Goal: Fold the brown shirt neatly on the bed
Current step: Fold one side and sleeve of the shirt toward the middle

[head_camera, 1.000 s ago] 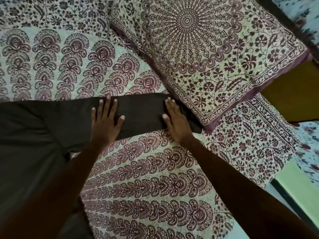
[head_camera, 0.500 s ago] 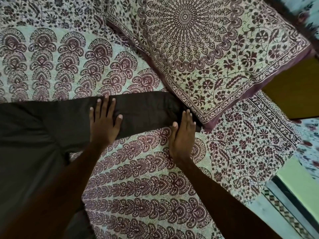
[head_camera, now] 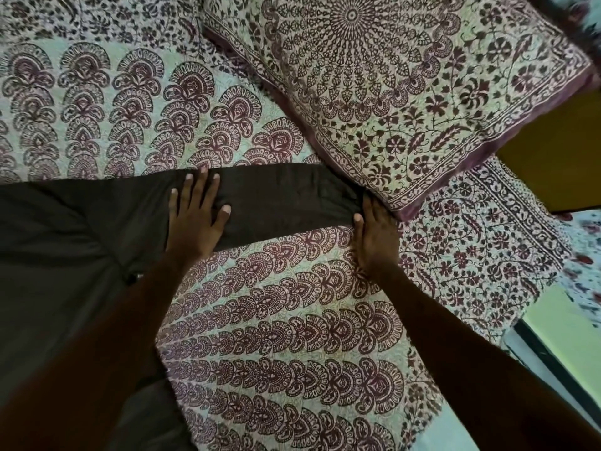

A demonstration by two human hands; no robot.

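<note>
**While left hand (head_camera: 195, 219) pins sleeve (head_camera: 286, 196), right hand (head_camera: 374, 239) meets its end**

Grip spread flat, the left hand presses the sleeve's middle. The right hand stands on edge at the cuff end, thumb touching cloth, fingertips out of sight beside the pillow (head_camera: 406, 92); whether that grip pinches cannot be told. The brown shirt (head_camera: 48, 271) lies at the left of the patterned bed (head_camera: 292, 320), sleeve stretched toward the pillow.
</note>
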